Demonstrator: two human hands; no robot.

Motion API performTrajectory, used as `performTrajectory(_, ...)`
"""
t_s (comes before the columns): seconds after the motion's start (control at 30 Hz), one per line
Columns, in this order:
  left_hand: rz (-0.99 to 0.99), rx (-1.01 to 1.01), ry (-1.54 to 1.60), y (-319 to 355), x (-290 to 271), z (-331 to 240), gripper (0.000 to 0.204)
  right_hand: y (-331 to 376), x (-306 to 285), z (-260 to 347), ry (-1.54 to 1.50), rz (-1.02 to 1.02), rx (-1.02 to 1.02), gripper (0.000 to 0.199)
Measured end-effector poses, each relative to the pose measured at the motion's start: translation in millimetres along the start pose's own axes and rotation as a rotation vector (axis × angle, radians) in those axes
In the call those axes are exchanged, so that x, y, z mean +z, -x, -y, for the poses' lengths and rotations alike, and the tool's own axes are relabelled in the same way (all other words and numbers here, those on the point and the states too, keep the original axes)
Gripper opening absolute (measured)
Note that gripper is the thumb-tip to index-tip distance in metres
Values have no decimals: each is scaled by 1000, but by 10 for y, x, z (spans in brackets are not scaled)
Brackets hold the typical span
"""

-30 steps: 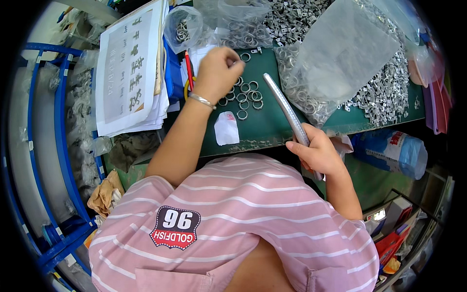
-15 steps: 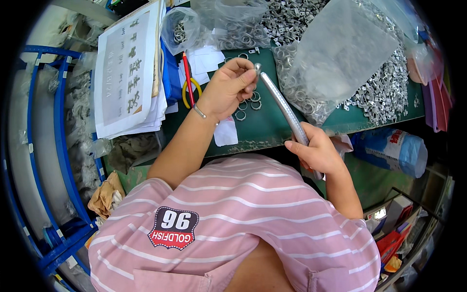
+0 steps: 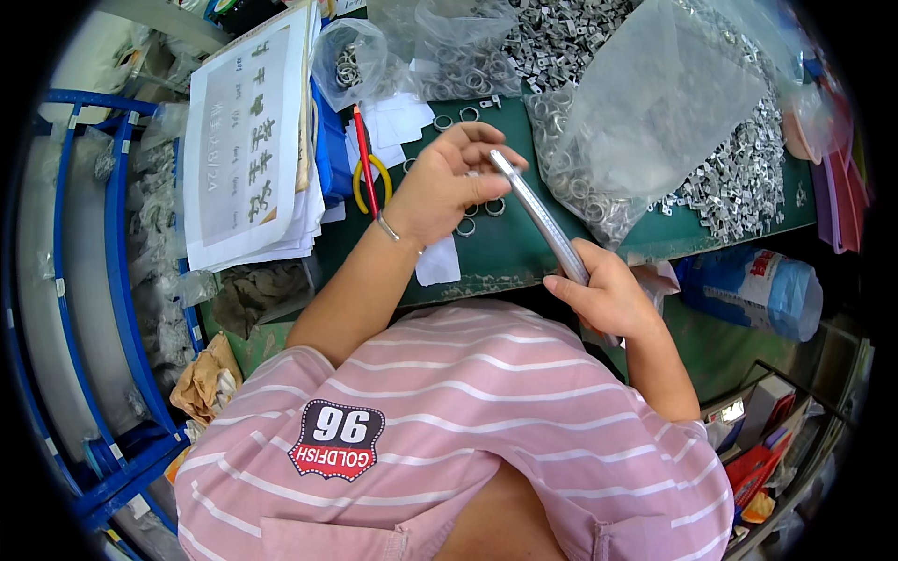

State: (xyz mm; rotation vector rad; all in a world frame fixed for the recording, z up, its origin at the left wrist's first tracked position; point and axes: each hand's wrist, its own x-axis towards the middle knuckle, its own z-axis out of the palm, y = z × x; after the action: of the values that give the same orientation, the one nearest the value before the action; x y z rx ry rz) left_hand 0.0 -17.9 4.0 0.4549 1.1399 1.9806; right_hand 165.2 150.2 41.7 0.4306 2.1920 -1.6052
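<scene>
In the head view, the right hand (image 3: 608, 293) has its grip closed firmly around the lower part of a metal rod (image 3: 545, 222), which slants over the desk (image 3: 498, 264), its upper end pointing far and left. The left hand (image 3: 460, 178) is at that end: its grip is fairly wide, thumb and fingers apart around the tip, and its fingers partly hide it, so a ring there may go unseen. Loose rings (image 3: 467, 234) lie on the desk; the left hand blocks the view of several. A paper slip (image 3: 437, 266) lies at the near edge.

Left of the hand are a red pen (image 3: 362, 140), a yellow handle (image 3: 357, 190), white slips (image 3: 398, 117) and a stack of sheets (image 3: 243, 140) beside a blue bin (image 3: 332, 159).

Just right of the rod, a big clear bag (image 3: 659, 103) with rings inside takes up much of the desk. Metal clips (image 3: 561, 42) are heaped at its far side and right. Two smaller bags (image 3: 463, 70) of rings stand far left.
</scene>
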Motion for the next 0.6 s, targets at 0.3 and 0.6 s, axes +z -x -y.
performTrajectory(0.3, 188, -204, -198, 200, 215, 40, 39, -63, 95, 63, 81, -42, -139, 23)
performTrajectory(0.6, 42, -104, -17, 137, 383, 126, 31, -21, -13, 165, -76, -26, -68, 22)
